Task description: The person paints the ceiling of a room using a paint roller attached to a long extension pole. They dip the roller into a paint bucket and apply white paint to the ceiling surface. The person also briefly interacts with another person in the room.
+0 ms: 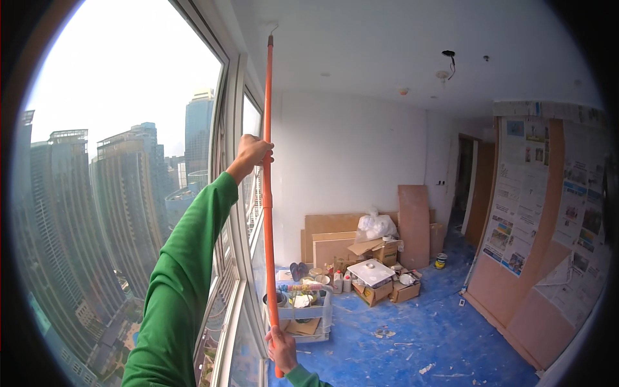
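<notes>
A long orange extension pole (268, 174) stands nearly upright in front of me, with a paint roller frame (273, 29) at its top against the white ceiling (361, 39). The roller's cover is hard to make out. High on the pole, my left hand (253, 153) is wrapped round it, the green-sleeved arm stretched up beside the window. Down near the pole's lower end, my right hand (282, 348) grips it too, fingers closed.
Large windows (129, 129) with towers outside run along the left. A plastic crate (316, 329) of supplies stands by the window. Cardboard boxes (373, 293) and boards (414, 226) lean or lie at the far wall. Blue sheeting (412, 342) covers the floor; newspaper-covered cabinets (516, 206) line the right.
</notes>
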`<state>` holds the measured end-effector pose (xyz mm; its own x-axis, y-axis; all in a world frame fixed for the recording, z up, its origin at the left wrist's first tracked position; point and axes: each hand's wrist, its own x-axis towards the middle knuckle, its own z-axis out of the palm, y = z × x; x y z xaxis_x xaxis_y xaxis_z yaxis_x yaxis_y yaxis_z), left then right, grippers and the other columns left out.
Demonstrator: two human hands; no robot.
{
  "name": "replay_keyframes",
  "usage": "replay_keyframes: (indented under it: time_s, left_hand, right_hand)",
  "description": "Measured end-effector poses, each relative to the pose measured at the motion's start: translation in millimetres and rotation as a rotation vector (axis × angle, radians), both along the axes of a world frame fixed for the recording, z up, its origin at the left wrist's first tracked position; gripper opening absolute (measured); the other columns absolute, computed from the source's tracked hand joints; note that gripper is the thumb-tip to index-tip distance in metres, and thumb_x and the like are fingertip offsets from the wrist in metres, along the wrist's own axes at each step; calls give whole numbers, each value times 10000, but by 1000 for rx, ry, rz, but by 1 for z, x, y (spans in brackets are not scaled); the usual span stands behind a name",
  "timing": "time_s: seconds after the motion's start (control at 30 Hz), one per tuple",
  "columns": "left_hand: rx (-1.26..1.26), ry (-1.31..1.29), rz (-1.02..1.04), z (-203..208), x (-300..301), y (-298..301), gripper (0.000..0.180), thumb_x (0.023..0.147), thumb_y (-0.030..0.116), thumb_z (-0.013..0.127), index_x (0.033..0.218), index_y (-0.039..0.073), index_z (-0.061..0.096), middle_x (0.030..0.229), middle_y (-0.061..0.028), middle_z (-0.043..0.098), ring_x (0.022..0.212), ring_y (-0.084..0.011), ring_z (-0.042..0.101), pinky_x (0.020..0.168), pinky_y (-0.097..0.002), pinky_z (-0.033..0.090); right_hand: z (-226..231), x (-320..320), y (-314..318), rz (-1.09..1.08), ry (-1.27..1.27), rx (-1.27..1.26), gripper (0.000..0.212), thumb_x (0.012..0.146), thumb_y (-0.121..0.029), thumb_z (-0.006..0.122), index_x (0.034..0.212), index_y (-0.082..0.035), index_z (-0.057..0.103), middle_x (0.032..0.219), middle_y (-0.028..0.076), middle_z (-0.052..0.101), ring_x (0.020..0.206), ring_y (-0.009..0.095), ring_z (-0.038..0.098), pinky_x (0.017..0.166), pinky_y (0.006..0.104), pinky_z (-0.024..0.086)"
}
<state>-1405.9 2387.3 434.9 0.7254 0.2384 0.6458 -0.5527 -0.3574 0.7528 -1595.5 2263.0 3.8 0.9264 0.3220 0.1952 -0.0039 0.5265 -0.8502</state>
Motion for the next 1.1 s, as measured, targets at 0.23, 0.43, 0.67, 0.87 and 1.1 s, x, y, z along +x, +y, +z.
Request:
replay_keyframes:
  time_s: [0.23, 0.43, 0.67, 0.87, 1.1]
  left_hand:
    - [3, -54, 74, 10, -20, -4, 127, 795, 26, 649, 781, -100, 649, 668, -147, 651, 566, -227, 682, 498, -306, 584]
    - [66, -161, 59, -12, -59, -14, 141, 783, 32, 652, 754, -106, 654, 620, -145, 638, 532, -210, 674, 458, -281, 559]
    - [87, -159, 87, -20, -44, -10, 153, 776, 40, 659, 728, -105, 657, 601, -136, 633, 523, -207, 672, 455, -271, 551]
    - [67, -142, 135, -2, -34, -8, 149, 775, 37, 677, 690, -84, 655, 600, -141, 640, 495, -200, 657, 452, -276, 549]
    - [137, -224, 145, -17, -57, 2, 185, 779, 71, 690, 765, -113, 683, 603, -147, 650, 511, -188, 655, 493, -275, 542]
  right_hand:
    - [2, -7, 7, -31, -43, -16, 465, 995, -465, 460, 833, -35, 534, 523, -19, 377, 390, 69, 334, 372, 245, 267]
    - [-36, -20, -5, -17, -75, -76, 453, 1003, -447, 460, 786, -62, 554, 557, -40, 417, 463, 59, 391, 436, 236, 293]
    - [-45, -18, -2, -46, -80, -66, 454, 1001, -456, 455, 822, -48, 543, 534, -31, 386, 427, 65, 359, 404, 245, 267]
    - [-14, -11, 2, -12, -47, -22, 448, 1001, -453, 453, 843, -41, 531, 522, -31, 364, 397, 64, 322, 380, 248, 244]
    - [-62, -21, 16, 39, -47, -19, 420, 1004, -421, 471, 818, -55, 559, 558, -38, 404, 448, 58, 386, 414, 228, 287]
